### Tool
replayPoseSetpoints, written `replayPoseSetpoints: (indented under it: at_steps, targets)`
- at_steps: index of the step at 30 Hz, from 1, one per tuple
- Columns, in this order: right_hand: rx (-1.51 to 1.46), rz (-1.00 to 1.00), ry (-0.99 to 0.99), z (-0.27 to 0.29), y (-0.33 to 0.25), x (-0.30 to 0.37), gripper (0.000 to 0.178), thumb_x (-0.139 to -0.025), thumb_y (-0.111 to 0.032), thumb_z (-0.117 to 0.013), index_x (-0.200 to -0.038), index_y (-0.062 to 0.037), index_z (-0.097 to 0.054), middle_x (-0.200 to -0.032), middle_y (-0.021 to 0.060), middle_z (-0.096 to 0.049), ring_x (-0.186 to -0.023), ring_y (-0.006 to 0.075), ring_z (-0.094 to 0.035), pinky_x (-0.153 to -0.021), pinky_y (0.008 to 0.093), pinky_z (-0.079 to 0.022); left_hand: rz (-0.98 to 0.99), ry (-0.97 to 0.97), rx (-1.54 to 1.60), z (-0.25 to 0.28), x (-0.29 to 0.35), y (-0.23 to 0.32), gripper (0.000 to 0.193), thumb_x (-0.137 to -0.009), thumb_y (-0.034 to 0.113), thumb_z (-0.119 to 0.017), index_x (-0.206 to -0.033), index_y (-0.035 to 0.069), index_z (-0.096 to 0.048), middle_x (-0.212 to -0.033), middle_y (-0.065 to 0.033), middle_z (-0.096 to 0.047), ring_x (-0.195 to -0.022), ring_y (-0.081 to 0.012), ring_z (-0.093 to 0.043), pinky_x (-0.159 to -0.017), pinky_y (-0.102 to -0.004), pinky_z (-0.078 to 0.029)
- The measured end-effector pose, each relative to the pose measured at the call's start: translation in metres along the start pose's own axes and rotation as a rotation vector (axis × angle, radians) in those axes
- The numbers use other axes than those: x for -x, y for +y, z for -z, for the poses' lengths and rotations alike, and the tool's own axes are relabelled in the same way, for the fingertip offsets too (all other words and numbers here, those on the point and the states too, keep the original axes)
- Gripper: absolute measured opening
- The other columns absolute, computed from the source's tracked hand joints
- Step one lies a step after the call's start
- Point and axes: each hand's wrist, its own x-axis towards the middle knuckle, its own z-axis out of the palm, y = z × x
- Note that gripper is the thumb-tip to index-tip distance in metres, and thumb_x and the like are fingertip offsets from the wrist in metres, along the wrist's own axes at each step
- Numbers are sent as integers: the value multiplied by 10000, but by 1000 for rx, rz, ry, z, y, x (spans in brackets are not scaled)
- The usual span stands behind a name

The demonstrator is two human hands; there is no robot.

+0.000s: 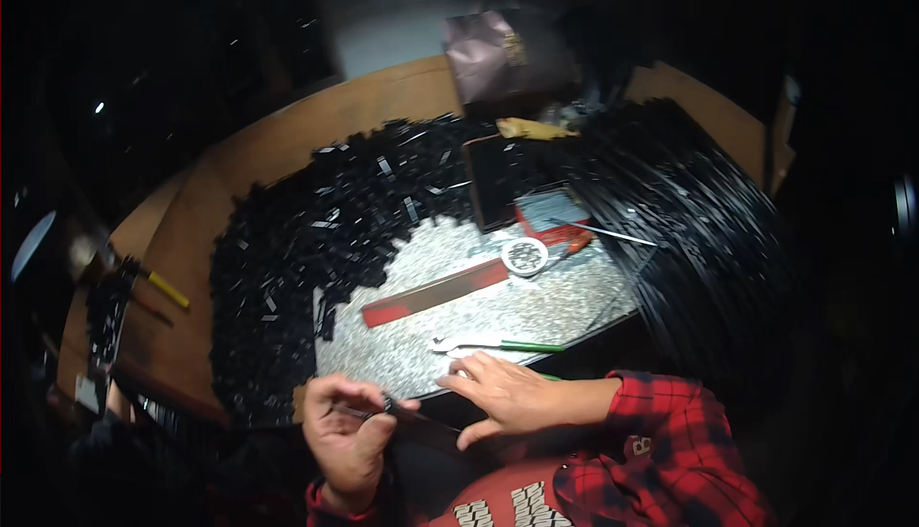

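Near the table's front edge, my left hand (pixel 349 436) pinches a small black piece (pixel 389 403) between thumb and fingers. A thin dark strip seems to run from it toward the right; its exact shape is too dim to tell. My right hand (pixel 503 395) is stretched out with thumb and fingers apart, and I see nothing held in it. Just beyond its fingers lie pliers with green handles (pixel 531 346), their lower handle partly covered by the hand. I cannot tell whether the fingertips touch them.
A red-ended flat bar (pixel 436 295) lies mid-table beside a white round dish (pixel 525 257) of small bits, an orange-handled tool (pixel 579 242) and a red box (pixel 550 211). Black pieces (pixel 278 278) heap at left; long black strips (pixel 699 211) lie at right. A dark flat rectangle (pixel 490 182) and paper bag (pixel 483 53) are farther back.
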Motion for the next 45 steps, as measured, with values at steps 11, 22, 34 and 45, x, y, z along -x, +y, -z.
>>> replayPoseSetpoints:
  at_steps: [11,22,34,45]
  targets:
    - [210,-54,-17,-17,63,18,503,-806,-167,-627,-1230,63,-486,-1267,209,-449,-1166,338,-449,-976,414,-389,10,-55,-60,5,0,8,485,-780,-46,-631,-1233,0,-463,-1034,-81,-589,-860,-168,-564,-761,-265,-455]
    - [374,188,121,-10,99,-5,389,-762,-53,-541,-1136,49,-552,-1219,167,-507,-1134,321,-472,-984,385,-391,73,-152,-104,-17,-1,11,444,-781,152,-714,-1093,26,-423,-809,-124,-589,-715,-211,-628,-661,-387,-582]
    - [-981,245,-283,48,-16,-27,281,-880,-188,-668,-1047,-1,-542,-881,83,-617,-837,150,-585,-745,306,-472,212,-113,-87,-19,-9,24,520,-705,68,-803,-1105,31,-473,-948,-93,-598,-826,-130,-592,-753,-244,-501]
    - [-817,221,-26,50,-17,-46,203,-864,-153,-686,-799,-25,-543,-687,36,-562,-648,86,-528,-559,273,-412,133,-282,-271,-6,-28,26,144,-791,-74,-693,-904,-17,-624,-863,-70,-640,-791,-119,-641,-698,-235,-529]
